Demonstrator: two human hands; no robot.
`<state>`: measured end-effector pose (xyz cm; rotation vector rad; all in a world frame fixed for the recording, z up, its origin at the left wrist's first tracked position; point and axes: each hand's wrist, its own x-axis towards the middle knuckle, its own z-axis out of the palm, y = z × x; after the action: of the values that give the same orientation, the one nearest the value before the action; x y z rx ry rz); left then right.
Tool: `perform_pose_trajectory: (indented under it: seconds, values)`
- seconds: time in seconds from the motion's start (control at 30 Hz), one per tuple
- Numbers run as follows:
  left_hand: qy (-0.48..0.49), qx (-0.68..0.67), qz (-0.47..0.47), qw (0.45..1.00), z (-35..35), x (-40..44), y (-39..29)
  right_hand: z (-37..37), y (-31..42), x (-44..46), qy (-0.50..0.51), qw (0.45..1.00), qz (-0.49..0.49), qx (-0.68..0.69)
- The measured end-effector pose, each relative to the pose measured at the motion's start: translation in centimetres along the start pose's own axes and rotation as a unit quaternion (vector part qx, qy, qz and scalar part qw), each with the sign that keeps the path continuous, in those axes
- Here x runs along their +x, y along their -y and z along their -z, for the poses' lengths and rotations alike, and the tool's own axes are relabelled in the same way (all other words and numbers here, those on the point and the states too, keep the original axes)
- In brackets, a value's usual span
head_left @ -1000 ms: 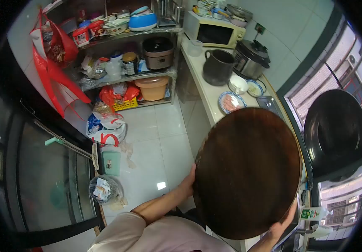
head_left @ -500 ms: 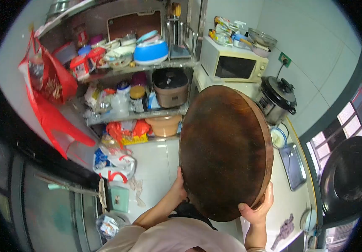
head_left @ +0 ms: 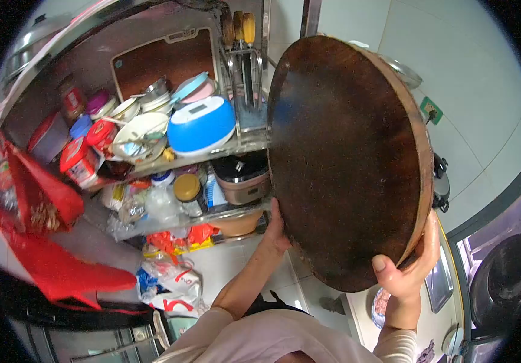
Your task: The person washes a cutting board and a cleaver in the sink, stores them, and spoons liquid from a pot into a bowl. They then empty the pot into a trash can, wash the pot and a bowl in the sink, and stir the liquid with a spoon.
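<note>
A round wooden board (head_left: 345, 163), thick and dark-faced, is held up between both hands, tilted on edge in front of the rack (head_left: 249, 141) and partly above the counter (head_left: 358, 311). The left hand (head_left: 278, 233) grips its lower left edge; 1 digit shows along the rim, and the other fingers are hidden, so how far they spread cannot be told. The right hand (head_left: 410, 269) clasps the lower right edge, thumb on the rim near the dark face and fingers curled behind. Just below the board, near the right wrist, a plate of pink food (head_left: 380, 307) sits on the counter, with a metal tray (head_left: 439, 281) to its right. Left of the board, the rack's shelf carries a blue-and-white container (head_left: 202, 128), next to a knife holder (head_left: 249, 91) with 3 handles upright.
</note>
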<state>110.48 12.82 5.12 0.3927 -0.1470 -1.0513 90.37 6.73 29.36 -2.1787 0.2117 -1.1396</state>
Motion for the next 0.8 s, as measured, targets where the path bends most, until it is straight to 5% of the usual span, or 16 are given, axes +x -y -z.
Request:
perform_pose_trajectory:
  seconds: [0.17, 0.33, 0.47, 0.57, 0.63, 0.67, 0.73, 0.8]
  values:
    - [0.067, -0.056, 0.036, 0.996, -1.1, 6.6, -6.5, -5.1, 0.7, 7.6, -0.028, 0.999, 0.005, -0.033]
    - [-0.028, -0.056, 0.002, 0.998, 0.4, 11.8, -9.3, -8.1, -0.2, 14.6, -0.026, 0.993, 0.076, -0.082]
    - [0.125, -0.185, 0.110, 0.969, 3.7, 14.3, -13.5, -12.3, -1.7, 20.2, -0.041, 0.989, 0.037, -0.136]
    - [0.154, -0.272, 0.133, 0.941, 4.7, 14.1, -17.5, -16.4, -1.2, 24.4, -0.029, 0.998, 0.016, -0.050]
    - [0.039, -0.201, 0.026, 0.978, 0.7, 14.0, -16.8, -16.5, -2.7, 26.1, -0.046, 0.996, 0.056, -0.053]
    - [-0.003, -0.290, 0.033, 0.957, 1.6, 15.1, -17.8, -17.1, -2.9, 26.9, -0.008, 0.998, 0.053, -0.029]
    - [0.027, -0.379, 0.056, 0.923, 1.5, 15.6, -19.3, -19.8, -3.8, 27.4, 0.064, 0.995, 0.069, 0.044]
    - [0.015, -0.323, 0.015, 0.946, 1.6, 16.0, -20.3, -20.9, -3.7, 27.0, 0.069, 0.994, 0.075, 0.040]
